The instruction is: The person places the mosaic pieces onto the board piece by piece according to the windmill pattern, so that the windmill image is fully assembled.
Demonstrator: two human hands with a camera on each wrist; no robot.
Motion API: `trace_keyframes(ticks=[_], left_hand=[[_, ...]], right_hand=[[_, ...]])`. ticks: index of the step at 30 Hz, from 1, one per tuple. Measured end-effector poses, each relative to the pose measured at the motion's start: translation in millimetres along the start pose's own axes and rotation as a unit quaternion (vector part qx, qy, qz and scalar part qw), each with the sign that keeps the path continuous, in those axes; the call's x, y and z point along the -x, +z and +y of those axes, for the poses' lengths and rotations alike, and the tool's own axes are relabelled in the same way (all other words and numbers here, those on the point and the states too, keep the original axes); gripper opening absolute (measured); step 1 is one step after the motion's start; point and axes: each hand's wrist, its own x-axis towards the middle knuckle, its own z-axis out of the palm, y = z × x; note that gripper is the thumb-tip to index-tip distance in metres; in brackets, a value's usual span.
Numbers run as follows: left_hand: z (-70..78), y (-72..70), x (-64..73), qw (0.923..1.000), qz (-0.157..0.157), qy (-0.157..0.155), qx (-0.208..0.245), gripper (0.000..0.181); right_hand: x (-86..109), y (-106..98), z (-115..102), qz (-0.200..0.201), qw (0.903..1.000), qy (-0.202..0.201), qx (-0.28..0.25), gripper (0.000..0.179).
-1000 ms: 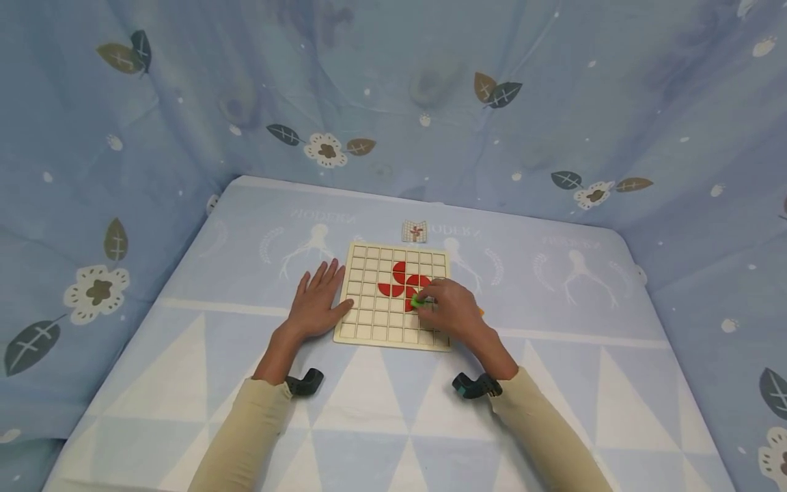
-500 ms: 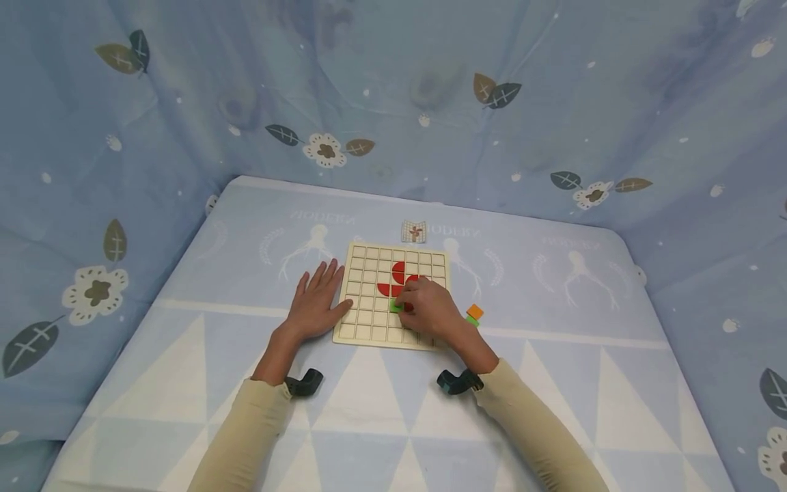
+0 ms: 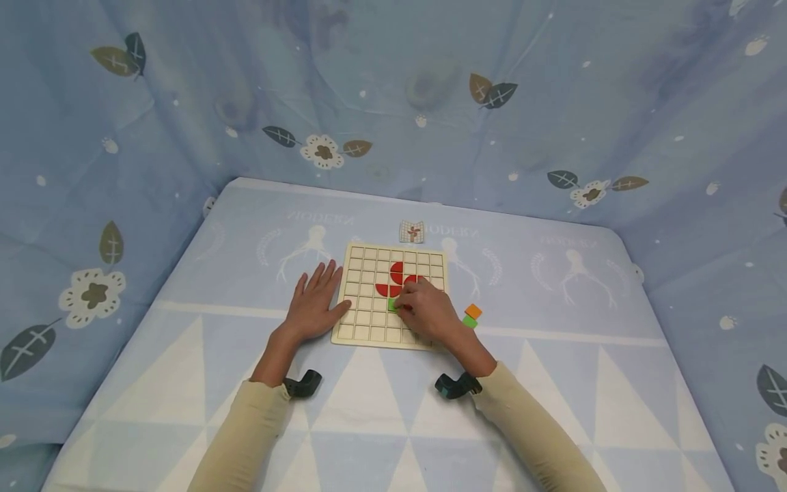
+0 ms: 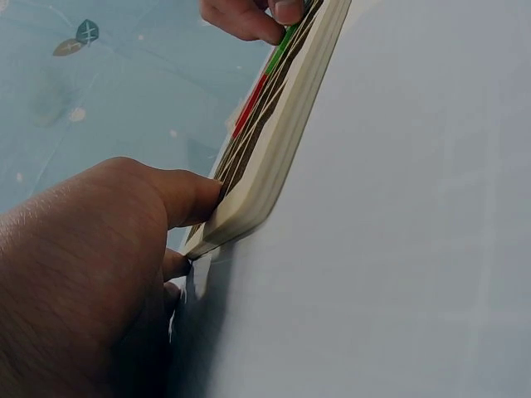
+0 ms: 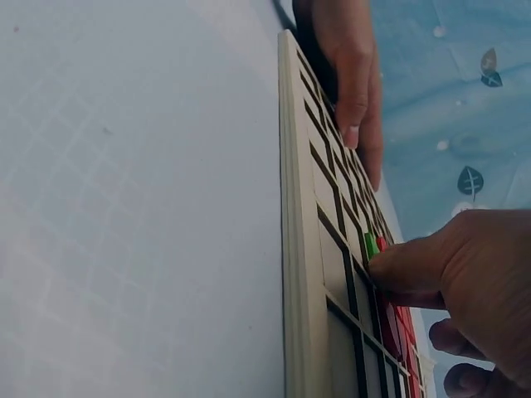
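A pale wooden grid board (image 3: pixel 363 322) lies on the table, with several red quarter-round pieces (image 3: pixel 389 290) arranged in its cells. My left hand (image 3: pixel 312 307) is spread flat on the cloth at the board's left side, its thumb over the board's edge. My right hand (image 3: pixel 427 311) is over the board, thumb and fingertip pinching a green tile (image 3: pixel 391 305) at a cell just below the red pieces. In the right wrist view the thumb covers part of that green tile (image 5: pixel 370 244). Some red pieces are partly hidden behind the right hand.
An orange tile (image 3: pixel 473 311) and another green tile (image 3: pixel 470 322) lie on the cloth right of the board, near the right forearm. A small card (image 3: pixel 412 231) with a red pinwheel pattern lies beyond the board. Patterned curtains (image 3: pixel 381 102) stand behind the table.
My right hand has moved left across the board with the green tile, from the lower red piece to a cell beside it. The orange and green tiles have come into sight. My left hand stays put.
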Motion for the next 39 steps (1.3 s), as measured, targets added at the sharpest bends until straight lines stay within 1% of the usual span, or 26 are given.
trace_keyframes(ticks=[3, 6, 9, 13, 19, 23, 26, 29, 32, 37, 39], left_hand=[[0.0, 0.5, -0.3, 1.0, -0.002, 0.001, -0.002, 0.075], [-0.5, 1.0, -0.3, 1.0, -0.004, 0.003, -0.004, 0.076], [-0.9, 1.1, -0.1, 1.0, -0.003, 0.005, -0.002, 0.075], [-0.5, 1.4, -0.9, 1.0, -0.002, 0.004, -0.003, 0.075], [0.2, 2.4, -2.4, 0.9999, 0.002, -0.006, -0.015, 0.077], [-0.9, 2.7, -2.2, 0.9999, 0.003, -0.002, -0.013, 0.077], [-2.1, 3.0, -1.4, 0.9999, 0.003, 0.001, -0.013, 0.076], [-2.7, 3.2, -0.9, 0.9999, 0.004, 0.001, -0.012, 0.076], [-2.5, 3.3, -0.7, 0.9999, 0.003, 0.001, -0.011, 0.076], [-1.8, 2.9, -1.1, 0.9999, 0.006, 0.002, -0.009, 0.076], [-1.3, 2.5, -1.1, 0.9999, 0.006, 0.002, -0.01, 0.076]], right_hand=[[4.8, -1, 0, 0.011, 0.9999, 0.001, -0.012, 0.009], [12.5, -5, 2, 0.021, 0.9994, 0.015, -0.022, 0.007], [21.5, -9, 8, 0.023, 0.9987, 0.035, -0.027, 0.005], [35.5, -20, 19, 0.018, 0.9964, 0.079, -0.025, 0.003], [57.0, -42, 39, 0.014, 0.9879, 0.153, 0.016, 0.007], [71.9, -52, 51, 0.009, 0.9825, 0.178, 0.053, 0.007], [80.3, -56, 56, 0.011, 0.9792, 0.193, 0.062, 0.006], [84.7, -57, 58, 0.008, 0.9757, 0.214, 0.049, 0.005], [85.1, -57, 58, 0.008, 0.9694, 0.241, 0.045, 0.008], [81.7, -55, 56, 0.024, 0.9578, 0.28, 0.059, 0.014], [80.3, -54, 55, 0.025, 0.9553, 0.289, 0.057, 0.014]])
